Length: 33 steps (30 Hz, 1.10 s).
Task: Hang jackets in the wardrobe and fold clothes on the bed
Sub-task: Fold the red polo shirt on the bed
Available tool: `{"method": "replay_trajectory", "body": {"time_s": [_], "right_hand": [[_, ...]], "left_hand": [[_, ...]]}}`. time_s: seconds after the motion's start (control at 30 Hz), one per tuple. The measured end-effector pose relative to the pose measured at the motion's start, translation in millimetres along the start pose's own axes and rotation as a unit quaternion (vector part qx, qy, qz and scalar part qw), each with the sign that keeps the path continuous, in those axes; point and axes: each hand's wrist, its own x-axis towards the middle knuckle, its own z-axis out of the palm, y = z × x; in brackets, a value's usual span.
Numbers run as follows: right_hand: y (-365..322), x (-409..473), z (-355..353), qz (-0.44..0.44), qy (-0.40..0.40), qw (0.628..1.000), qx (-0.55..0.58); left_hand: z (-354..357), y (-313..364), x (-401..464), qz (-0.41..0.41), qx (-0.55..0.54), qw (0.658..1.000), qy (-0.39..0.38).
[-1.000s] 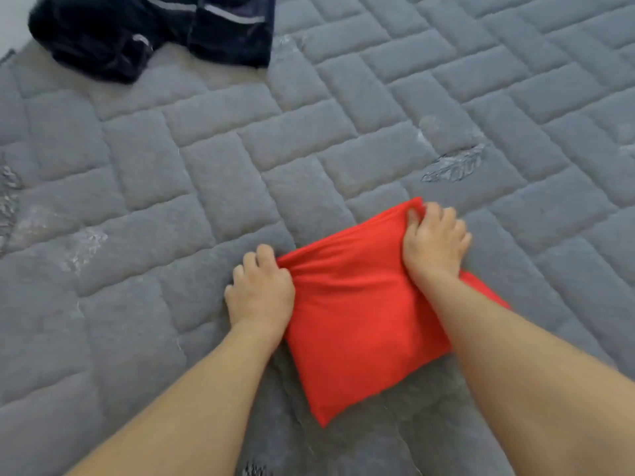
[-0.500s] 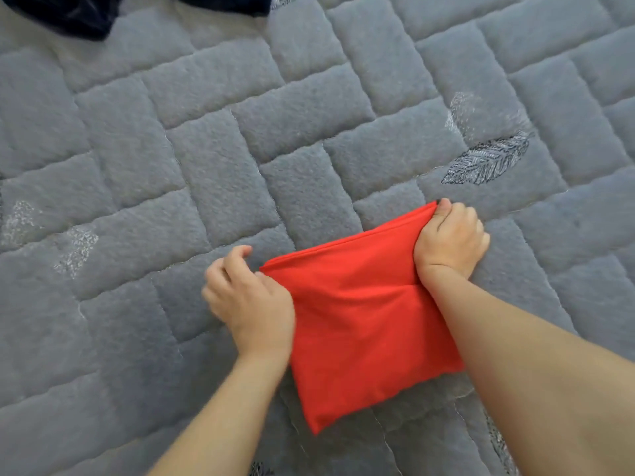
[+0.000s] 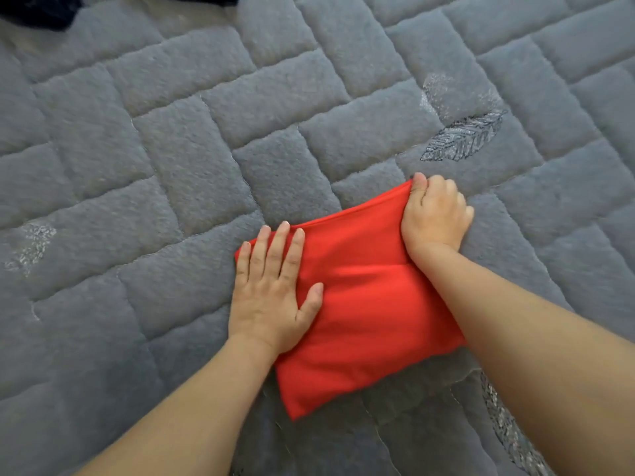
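From the head camera we look down on a grey quilted bed cover point(image 3: 192, 173), stitched in a brick pattern, and on it lies a folded red garment point(image 3: 364, 304), just below and right of the middle of the view.

Our left hand point(image 3: 275, 290) lies flat on the garment's left end, at about nine o'clock of the cloth, fingers straight and slightly spread, thumb out to the right, palm pressing down; the fingertips reach the far left corner. It curls round nothing.

Our right hand point(image 3: 434, 218) sits at the garment's far right corner, at about one o'clock of the cloth. Its fingers are curled under and the thumb lies along the top edge, so it grips that corner of the fabric. The right forearm crosses over the garment's right side and hides that edge.

We can read no brand, label or writing on the garment. The cover bears an embroidered feather motif point(image 3: 464, 137) at one o'clock of the right hand, and a fainter pale one point(image 3: 31, 245) far off at nine o'clock.

The garment is a rough rectangle lying askew: its far edge climbs from lower left to upper right, and its near corner points toward six o'clock.

A dark navy garment point(image 3: 37, 10) shows only partly at the top left edge, well apart from the red one.
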Motion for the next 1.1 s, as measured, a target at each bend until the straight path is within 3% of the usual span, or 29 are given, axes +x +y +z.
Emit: {"method": "replay_trajectory", "body": {"time_s": [0.07, 0.17, 0.27, 0.33, 0.4, 0.43, 0.53, 0.63, 0.7, 0.83, 0.87, 0.93, 0.97, 1.0, 1.1], "right_hand": [[5, 0, -10, 0.003, -0.051, 0.994, 0.097], [31, -16, -45, 0.064, -0.095, 0.94, 0.322], [87, -58, -82, 0.064, -0.117, 0.925, 0.356], [117, -89, -104, 0.086, -0.254, 0.889, 0.373], [132, -106, -112, 0.081, -0.357, 0.867, 0.337], [133, -110, -113, 0.071, -0.363, 0.87, 0.328], [122, -109, -113, 0.028, -0.307, 0.907, 0.286], [123, -101, -110, -0.062, -0.26, 0.957, 0.115], [125, -98, -110, -0.089, -0.264, 0.96, 0.016], [94, -88, -111, -0.029, -0.266, 0.963, 0.021], [81, -84, -110, -0.047, -0.236, 0.97, 0.023], [53, -71, -105, -0.098, -0.16, 0.981, 0.048], [39, -64, -100, -0.12, -0.141, 0.981, 0.064], [27, -56, -92, -0.14, -0.142, 0.978, 0.067], [13, -38, -51, -0.225, -0.173, 0.959, -0.015]], "left_hand": [[-4, 1, 0, -0.002, 0.009, 1.0, -0.002], [-17, 10, -2, -0.02, 0.032, 0.999, -0.022], [-34, 25, -13, -0.014, 0.026, 1.0, 0.008], [-39, 45, -33, 0.059, -0.004, 0.995, 0.077], [-33, 66, -55, 0.102, -0.034, 0.989, 0.099], [-30, 77, -64, 0.091, -0.042, 0.994, 0.045], [-7, 93, -76, 0.038, 0.044, 0.99, -0.131], [3, 98, -76, 0.027, 0.083, 0.983, -0.16], [-2, 99, -75, 0.039, 0.076, 0.978, -0.19], [-33, 94, -60, 0.054, 0.003, 0.958, -0.28], [-46, 91, -50, 0.05, -0.01, 0.969, -0.243], [-64, 82, -24, 0.012, -0.006, 1.0, -0.028], [-70, 73, -4, -0.038, -0.002, 0.997, 0.067], [-72, 62, 16, -0.095, -0.008, 0.989, 0.115], [-56, 41, 60, -0.213, -0.032, 0.975, 0.055]]}}
